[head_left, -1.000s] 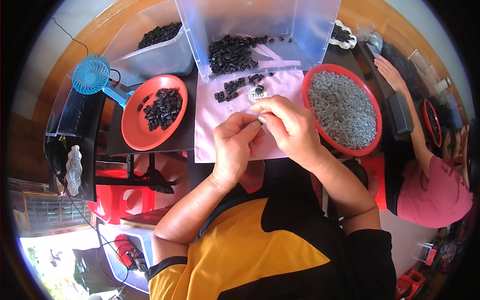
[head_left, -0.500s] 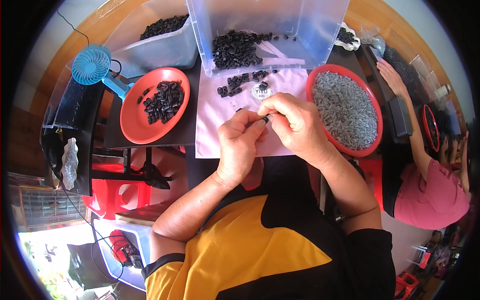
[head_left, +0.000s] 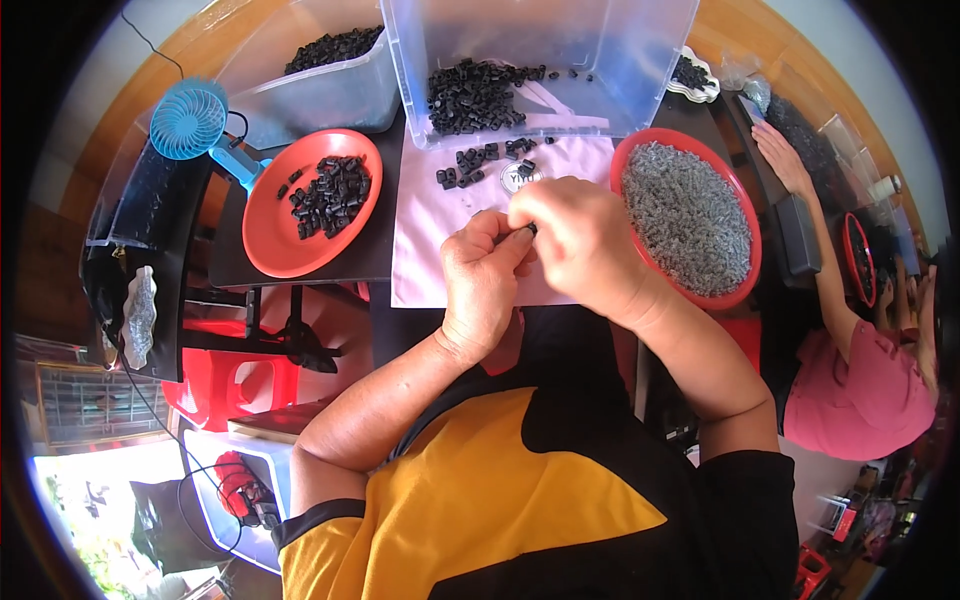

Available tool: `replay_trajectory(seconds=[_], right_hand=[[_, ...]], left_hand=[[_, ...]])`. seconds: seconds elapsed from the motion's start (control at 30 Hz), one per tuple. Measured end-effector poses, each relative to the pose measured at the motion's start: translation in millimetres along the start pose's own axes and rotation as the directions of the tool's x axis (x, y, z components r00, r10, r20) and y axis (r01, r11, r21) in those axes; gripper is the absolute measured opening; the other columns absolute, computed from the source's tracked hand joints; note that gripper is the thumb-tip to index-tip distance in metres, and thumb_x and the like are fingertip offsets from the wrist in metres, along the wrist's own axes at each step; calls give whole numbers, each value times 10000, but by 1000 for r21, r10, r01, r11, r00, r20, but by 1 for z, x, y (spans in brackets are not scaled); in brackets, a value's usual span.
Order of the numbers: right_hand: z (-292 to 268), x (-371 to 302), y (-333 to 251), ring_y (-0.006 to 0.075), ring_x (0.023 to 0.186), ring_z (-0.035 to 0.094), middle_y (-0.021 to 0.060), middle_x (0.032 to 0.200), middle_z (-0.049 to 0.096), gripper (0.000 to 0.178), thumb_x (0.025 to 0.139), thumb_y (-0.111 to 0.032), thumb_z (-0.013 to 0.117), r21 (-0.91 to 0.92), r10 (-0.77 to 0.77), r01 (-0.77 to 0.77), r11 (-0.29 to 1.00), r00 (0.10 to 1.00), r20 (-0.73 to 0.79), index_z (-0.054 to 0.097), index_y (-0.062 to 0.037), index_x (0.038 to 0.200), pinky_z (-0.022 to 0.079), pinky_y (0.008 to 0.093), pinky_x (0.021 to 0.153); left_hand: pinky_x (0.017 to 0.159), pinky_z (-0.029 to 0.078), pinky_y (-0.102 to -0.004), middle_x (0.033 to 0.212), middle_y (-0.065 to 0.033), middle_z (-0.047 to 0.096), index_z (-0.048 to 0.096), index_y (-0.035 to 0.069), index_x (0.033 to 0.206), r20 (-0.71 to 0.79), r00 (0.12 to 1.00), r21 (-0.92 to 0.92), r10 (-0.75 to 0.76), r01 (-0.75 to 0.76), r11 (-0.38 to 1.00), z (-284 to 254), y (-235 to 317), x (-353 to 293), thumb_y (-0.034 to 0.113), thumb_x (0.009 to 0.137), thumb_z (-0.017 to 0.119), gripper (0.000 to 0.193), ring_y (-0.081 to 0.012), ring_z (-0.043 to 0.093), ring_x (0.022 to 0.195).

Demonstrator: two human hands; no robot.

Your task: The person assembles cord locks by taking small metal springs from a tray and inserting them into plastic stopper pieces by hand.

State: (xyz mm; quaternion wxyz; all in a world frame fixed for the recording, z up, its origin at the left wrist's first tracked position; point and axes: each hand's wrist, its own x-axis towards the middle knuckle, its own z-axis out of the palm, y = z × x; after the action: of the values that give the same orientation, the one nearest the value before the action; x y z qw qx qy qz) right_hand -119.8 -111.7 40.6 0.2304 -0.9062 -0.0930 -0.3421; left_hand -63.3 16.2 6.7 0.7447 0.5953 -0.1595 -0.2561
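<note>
Over the pink cloth (head_left: 425, 235), my left hand (head_left: 482, 270) pinches a small black plastic piece (head_left: 530, 229) between thumb and fingers. My right hand (head_left: 580, 240) is closed right against it, slightly smeared by motion, its fingertips mostly hidden behind the hand. Whatever the right fingers grip cannot be made out. Loose black pieces (head_left: 465, 172) lie on the cloth just beyond my hands, below a tipped clear plastic bin (head_left: 620, 80) with a heap of the same pieces inside. To the right, a red tray (head_left: 757, 235) is full of small silvery-grey parts (head_left: 685, 220).
An orange-red tray (head_left: 265, 235) at left holds more black pieces. Behind it stand a blue fan (head_left: 190, 120) and another clear bin (head_left: 350, 95). A white scalloped dish (head_left: 705, 88) sits at the back right. Another person in a pink shirt (head_left: 855, 390) reaches along the right side.
My right hand has lifted and turned slightly, moving a little up and left over the black piece. The left hand stays almost in place, still pinching.
</note>
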Motion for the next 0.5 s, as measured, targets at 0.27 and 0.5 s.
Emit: replay_trajectory(seconds=[0.27,0.5], right_hand=[[8,-6,8,297,671,620,72,772,652,244,682,50,608,265,241,-210,941,967,-88,610,-112,865,474,405,600],[7,-13,3,279,652,595,71,725,588,197,687,-38,678,-164,-181,156,974,972,-148,585,-83,855,440,405,598]], left_hand=[[580,438,-240,713,-33,606,630,-30,835,-21,996,2,81,-81,997,2,-1,5,10,879,616,60,-85,527,632],[567,433,-274,737,-14,583,595,-17,816,-6,994,56,107,-107,993,4,-15,6,-37,819,556,45,-101,510,683]])
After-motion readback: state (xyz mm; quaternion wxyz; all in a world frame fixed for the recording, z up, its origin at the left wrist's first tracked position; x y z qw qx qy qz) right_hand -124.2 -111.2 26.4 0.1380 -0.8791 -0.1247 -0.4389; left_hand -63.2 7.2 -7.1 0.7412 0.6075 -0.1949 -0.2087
